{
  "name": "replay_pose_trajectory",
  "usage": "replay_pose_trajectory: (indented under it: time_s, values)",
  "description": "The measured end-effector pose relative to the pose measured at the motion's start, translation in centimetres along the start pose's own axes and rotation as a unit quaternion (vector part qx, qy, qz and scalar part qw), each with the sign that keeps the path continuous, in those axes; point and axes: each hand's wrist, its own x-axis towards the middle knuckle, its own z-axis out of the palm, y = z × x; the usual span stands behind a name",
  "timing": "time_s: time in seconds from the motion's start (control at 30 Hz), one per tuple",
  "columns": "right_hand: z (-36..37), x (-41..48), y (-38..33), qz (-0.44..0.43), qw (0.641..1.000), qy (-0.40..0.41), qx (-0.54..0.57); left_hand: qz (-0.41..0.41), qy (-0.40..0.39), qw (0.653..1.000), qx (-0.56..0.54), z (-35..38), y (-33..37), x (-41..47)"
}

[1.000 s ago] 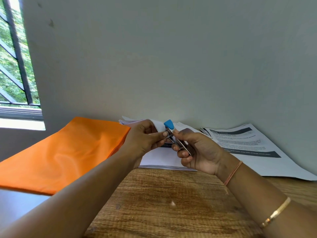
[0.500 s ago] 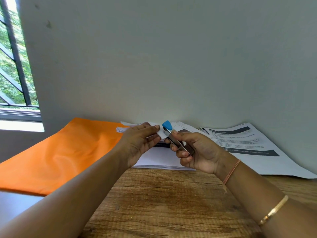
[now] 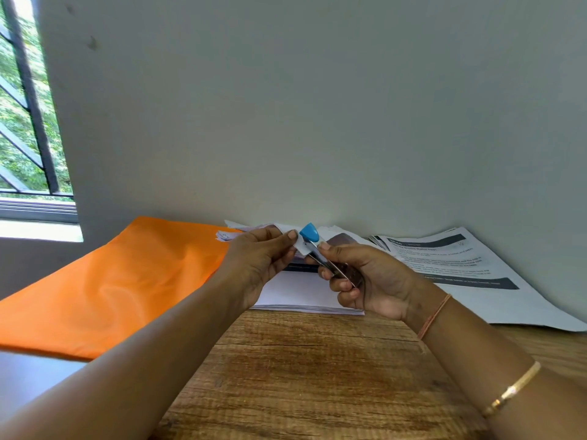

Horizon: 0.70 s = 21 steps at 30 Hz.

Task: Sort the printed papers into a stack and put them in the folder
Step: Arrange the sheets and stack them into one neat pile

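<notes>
- The right hand point(image 3: 374, 281) is curled round a small metal stapler point(image 3: 330, 265) with a blue tip. The thumb lies on top of it and the fingers are wrapped under its body.
- The stapler is held above the table and tilts up and to the left, so the blue tip is its highest and farthest part.
- The left hand point(image 3: 257, 265) pinches a small white piece of paper point(image 3: 301, 247) between thumb and forefinger, right at the mouth of the stapler. Its other fingers are loosely curled below.
- Whether that piece is joined to a larger sheet cannot be told.
- The two hands are just beside each other, meeting at the stapler, in the middle of the scene.
- Below and beyond the hands a white stack of papers point(image 3: 305, 296) lies flat on the wooden table point(image 3: 317, 376), its far end close to the wall point(image 3: 317, 106). A few loose edges stick out on its far left side.
- The orange folder point(image 3: 111, 287) lies closed on the left, and its right edge runs alongside the stack.
- To the right, more printed sheets point(image 3: 460, 271) with dark bars and lines of text lie fanned out against the wall, just beside the stack.
- The right forearm wears a thin thread band point(image 3: 433, 315) at the wrist and a gold bracelet point(image 3: 511, 392) nearer the camera.
- A barred window point(image 3: 25, 122) with green leaves outside is at the far left.
</notes>
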Motion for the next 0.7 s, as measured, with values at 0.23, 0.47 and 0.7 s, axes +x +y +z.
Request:
replay_pose_trajectory:
  time_s: [0.23,0.47,0.7]
  values:
    - [0.12,0.03,0.06,0.006,1.000,0.003,-0.022,-0.002,0.005,1.000,-0.017,0.21,0.11,0.03]
    - [0.21,0.05,0.21,-0.002,1.000,0.005,-0.030,-0.014,0.023,0.999,-0.032,0.29,0.38,0.01]
    - [0.37,0.09,0.21,-0.012,1.000,0.012,-0.020,-0.017,0.019,0.999,-0.046,0.29,0.44,0.09]
